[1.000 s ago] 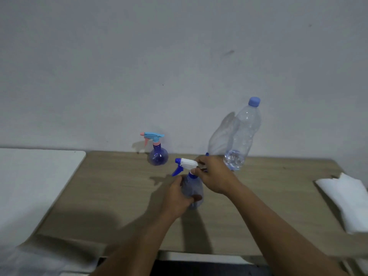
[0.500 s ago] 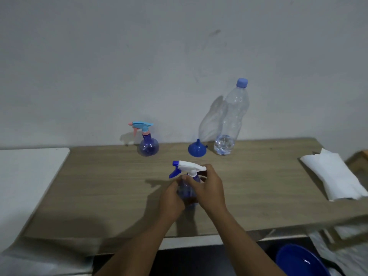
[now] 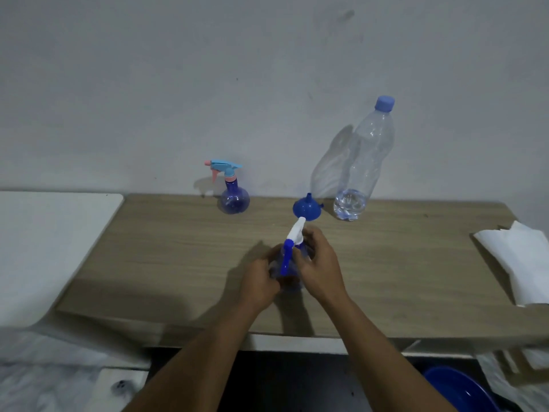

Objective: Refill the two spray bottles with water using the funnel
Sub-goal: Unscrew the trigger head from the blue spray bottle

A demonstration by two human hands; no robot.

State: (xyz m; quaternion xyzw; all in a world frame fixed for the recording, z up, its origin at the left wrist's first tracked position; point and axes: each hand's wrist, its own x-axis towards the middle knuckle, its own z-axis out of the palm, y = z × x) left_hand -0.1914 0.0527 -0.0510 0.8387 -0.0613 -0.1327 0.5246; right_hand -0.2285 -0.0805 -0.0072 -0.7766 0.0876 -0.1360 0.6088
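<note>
Blue plastic fills my head view: the near spray bottle [image 3: 289, 272] stands on the counter [image 3: 178, 263], my left hand [image 3: 259, 282] closed round its body, my right hand [image 3: 318, 264] gripping its neck under the white trigger head. I judge nothing refilled yet: funnel [image 3: 307, 207], water bottle [image 3: 361, 165] and second spray bottle [image 3: 233, 193] wait untouched by the wall.

Plain room – wooden table [image 3: 386, 263], bare wall [image 3: 208, 84].
</note>
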